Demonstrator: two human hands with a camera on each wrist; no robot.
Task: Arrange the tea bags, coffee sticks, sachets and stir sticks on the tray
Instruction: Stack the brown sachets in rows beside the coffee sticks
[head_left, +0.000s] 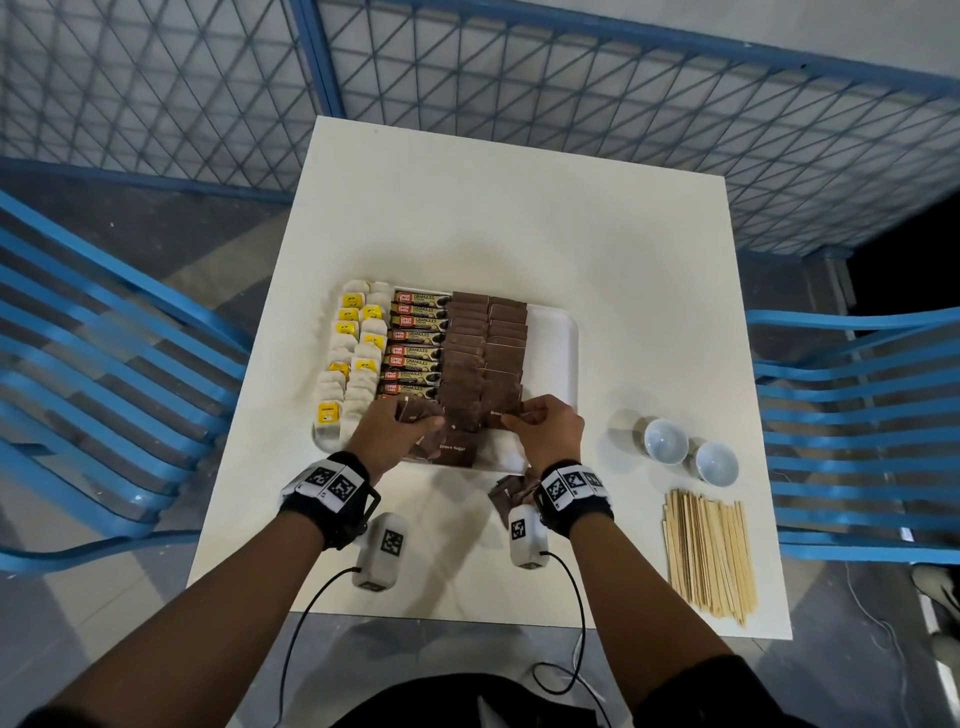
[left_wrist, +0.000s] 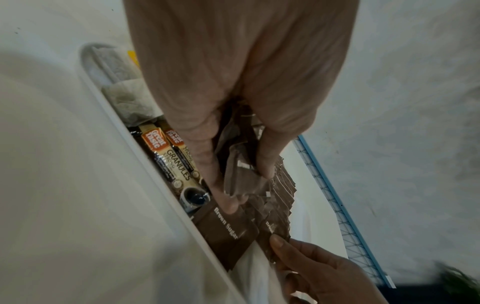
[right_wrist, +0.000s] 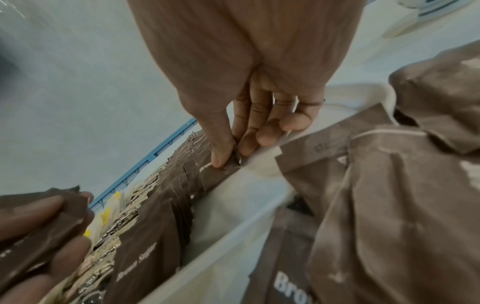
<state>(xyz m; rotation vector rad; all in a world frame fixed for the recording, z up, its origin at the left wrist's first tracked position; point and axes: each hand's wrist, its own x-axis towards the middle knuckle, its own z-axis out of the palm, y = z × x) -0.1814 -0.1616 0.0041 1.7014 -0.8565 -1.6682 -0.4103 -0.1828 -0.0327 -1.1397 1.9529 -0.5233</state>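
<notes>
A white tray (head_left: 556, 353) holds columns of tea bags (head_left: 348, 358), coffee sticks (head_left: 415, 343) and two rows of brown sugar sachets (head_left: 483, 348). My left hand (head_left: 395, 426) grips a small bundle of brown sugar sachets (left_wrist: 241, 179) over the tray's near edge. My right hand (head_left: 545, 426) pinches one brown sugar sachet (right_wrist: 223, 166) at the near end of the right sachet row. Two more sachets (head_left: 457, 452) lie flat near the tray's front edge. Loose sachets (head_left: 511, 493) lie on the table under my right wrist. Wooden stir sticks (head_left: 709, 551) lie piled at the right.
Two small white bowls (head_left: 691, 452) stand right of the tray. The tray's right part (head_left: 556, 374) is bare white. Blue slatted chairs (head_left: 104, 374) flank the white table (head_left: 467, 208), and a blue mesh fence (head_left: 571, 78) runs behind it.
</notes>
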